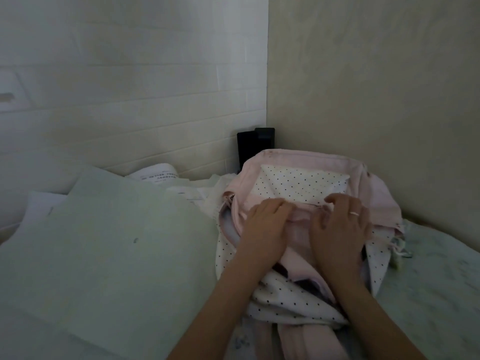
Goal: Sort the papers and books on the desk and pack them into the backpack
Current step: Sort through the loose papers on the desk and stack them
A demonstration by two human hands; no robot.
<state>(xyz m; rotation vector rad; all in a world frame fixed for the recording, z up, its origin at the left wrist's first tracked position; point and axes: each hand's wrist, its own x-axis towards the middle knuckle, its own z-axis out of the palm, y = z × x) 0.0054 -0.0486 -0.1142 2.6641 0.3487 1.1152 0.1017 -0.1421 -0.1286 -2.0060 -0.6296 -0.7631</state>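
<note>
Left hand [262,224] and right hand [340,227], fingers [279,205] curled, pinching pink backpack [298,229] opening edge beneath

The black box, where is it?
The black box stands in the wall corner, just behind the pink backpack, centre of the head view.

A dark rectangular object [255,146] stands upright in the corner, against the white brick-pattern wall [130,87] and beside the plain beige wall [376,100]. A pale patterned cloth [436,276] covers the surface at right — its print is too dim to identify.
</note>
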